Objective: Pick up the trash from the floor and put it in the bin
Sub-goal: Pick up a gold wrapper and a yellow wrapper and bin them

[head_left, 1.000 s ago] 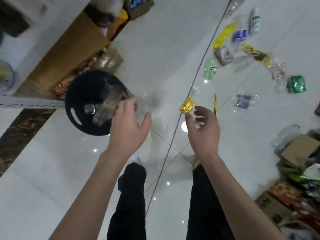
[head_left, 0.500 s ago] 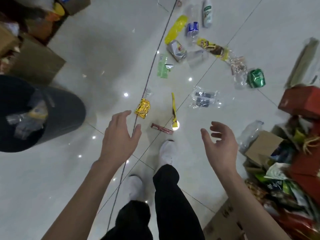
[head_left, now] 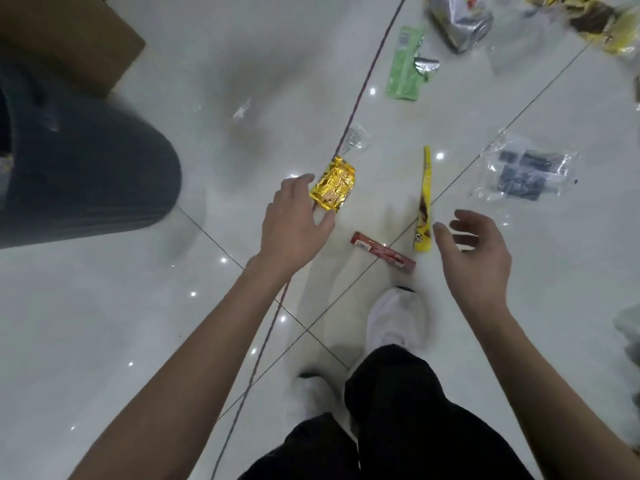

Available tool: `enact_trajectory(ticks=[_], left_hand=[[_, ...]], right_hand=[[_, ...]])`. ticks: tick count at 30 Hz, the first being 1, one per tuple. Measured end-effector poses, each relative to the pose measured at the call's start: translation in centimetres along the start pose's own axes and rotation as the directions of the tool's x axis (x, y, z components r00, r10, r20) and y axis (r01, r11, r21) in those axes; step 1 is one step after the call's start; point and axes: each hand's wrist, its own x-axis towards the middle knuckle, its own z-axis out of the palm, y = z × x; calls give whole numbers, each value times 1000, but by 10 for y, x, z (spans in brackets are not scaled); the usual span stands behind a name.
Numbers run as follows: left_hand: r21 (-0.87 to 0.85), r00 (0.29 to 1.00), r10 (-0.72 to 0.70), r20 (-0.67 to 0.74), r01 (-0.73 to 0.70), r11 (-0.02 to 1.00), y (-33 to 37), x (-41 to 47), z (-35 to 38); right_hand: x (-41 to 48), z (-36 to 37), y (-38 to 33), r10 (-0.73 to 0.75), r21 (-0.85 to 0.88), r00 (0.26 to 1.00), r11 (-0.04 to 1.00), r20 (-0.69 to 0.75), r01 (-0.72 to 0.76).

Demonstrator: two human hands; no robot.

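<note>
Gold wrapper [head_left: 333, 185] looks light, crinkly and slippery; pinch its near edge. Left hand [head_left: 294, 220] hovers spread beside it, right hand [head_left: 474, 251] spread and empty

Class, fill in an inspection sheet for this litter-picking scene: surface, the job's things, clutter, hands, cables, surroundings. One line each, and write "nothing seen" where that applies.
Surface: glossy white tiled floor, dark grout lines, light reflections.
Job's things: dark bin at left; gold foil wrapper, red wrapper and long yellow wrapper lying nearest the hands.
Clutter: green sachet, clear plastic bag, silver packet and more wrappers farther off.
Hands: left hand open, fingertips at the gold foil wrapper's edge; right hand open, empty, beside the long yellow wrapper.
Cables: one thin dark cord running across the floor, passing under the left arm.
Surroundings: cardboard box behind the bin; white shoes.
</note>
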Motion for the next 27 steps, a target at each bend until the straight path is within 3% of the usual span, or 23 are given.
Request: enact_trajectory(ticks=[7, 14, 19, 27], left_hand=[[171, 998, -15, -57, 25, 985, -30, 66, 75], [329, 979, 112, -171, -50, 943, -42, 83, 106], [266, 979, 110, -174, -60, 962, -41, 78, 113], [-95, 987, 88, -135, -102, 990, -31, 62, 113]], right_hand=[[49, 42, 56, -99, 17, 994, 995, -45, 100], [64, 58, 89, -103, 5, 989, 995, -107, 105], [68, 61, 101, -104, -55, 990, 994, -99, 99], [76, 78, 104, -79, -238, 994, 969, -73, 59]])
